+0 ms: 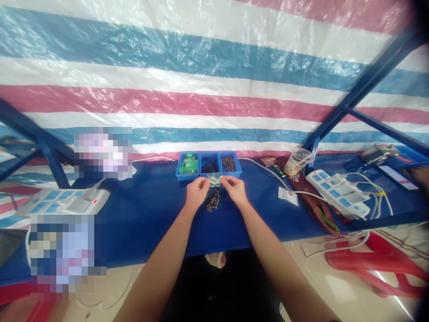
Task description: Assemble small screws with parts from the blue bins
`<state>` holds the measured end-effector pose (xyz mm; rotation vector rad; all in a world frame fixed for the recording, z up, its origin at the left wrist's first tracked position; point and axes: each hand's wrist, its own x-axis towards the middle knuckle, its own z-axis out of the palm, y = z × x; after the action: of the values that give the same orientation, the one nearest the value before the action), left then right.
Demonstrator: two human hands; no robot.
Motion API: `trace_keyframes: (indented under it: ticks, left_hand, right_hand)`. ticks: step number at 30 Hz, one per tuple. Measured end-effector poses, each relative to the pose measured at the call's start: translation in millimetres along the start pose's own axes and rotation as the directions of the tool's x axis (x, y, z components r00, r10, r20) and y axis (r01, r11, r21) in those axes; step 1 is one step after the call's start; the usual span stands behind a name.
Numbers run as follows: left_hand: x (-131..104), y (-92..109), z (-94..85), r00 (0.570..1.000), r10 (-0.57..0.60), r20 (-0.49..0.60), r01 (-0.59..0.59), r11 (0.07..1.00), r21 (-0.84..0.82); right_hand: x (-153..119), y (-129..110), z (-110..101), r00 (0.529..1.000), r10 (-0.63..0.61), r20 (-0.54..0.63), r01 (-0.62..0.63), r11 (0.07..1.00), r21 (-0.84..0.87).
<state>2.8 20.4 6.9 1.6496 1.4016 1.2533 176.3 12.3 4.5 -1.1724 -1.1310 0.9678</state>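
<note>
My left hand (197, 192) and my right hand (235, 189) pinch the two sides of a small clear plastic bag (215, 180) between thumbs and fingers. Something pale shows in the bag, too small to make out. Just below it on the blue table lies a loose pile of small dark and brass-coloured screw-like parts (212, 202). Right behind my hands stand three joined blue bins. The left bin (188, 166) has green packets, the middle bin (210, 164) black small parts, and the right bin (229, 163) small metallic parts.
White power strips lie at left (60, 201) and right (338, 194), with cables across the blue table (140, 223). A plastic cup (296, 162), a brown strap (310, 197) and a phone (398, 177) are on the right. A red stool (375, 264) stands below. Two areas at left are blurred out.
</note>
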Motion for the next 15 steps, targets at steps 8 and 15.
trace_keyframes:
  ticks: [8, 15]
  left_hand:
    - [-0.6, -0.1, 0.3, 1.0, 0.008, 0.009, -0.008, 1.0, 0.007]
    - [-0.5, -2.0, 1.0, 1.0, 0.011, 0.024, -0.01, 1.0, -0.009]
  right_hand:
    - [-0.5, -0.1, 0.3, 1.0, -0.006, -0.014, 0.006, 0.999, -0.048]
    - [-0.4, 0.0, -0.7, 1.0, -0.005, -0.017, 0.004, 0.997, -0.076]
